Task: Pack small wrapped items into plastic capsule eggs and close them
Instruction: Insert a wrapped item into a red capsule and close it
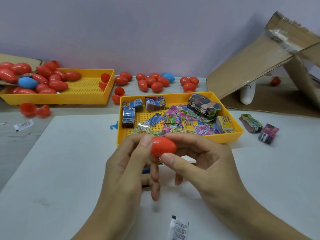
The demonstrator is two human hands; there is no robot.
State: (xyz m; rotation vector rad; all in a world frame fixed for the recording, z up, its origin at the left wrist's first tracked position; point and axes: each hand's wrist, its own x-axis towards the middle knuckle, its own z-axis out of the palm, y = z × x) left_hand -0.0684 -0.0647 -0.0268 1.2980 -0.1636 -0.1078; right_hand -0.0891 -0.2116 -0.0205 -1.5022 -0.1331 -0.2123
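I count two yellow trays, two blue eggs, one cardboard box and two white sachets on the worktop. The red eggs are too many and too overlapped to count exactly.

Just behind the hands sits a tray with loose wrapped packets in it. Further back and left, another tray holding eggs. Small sachet in front of them, box back right.
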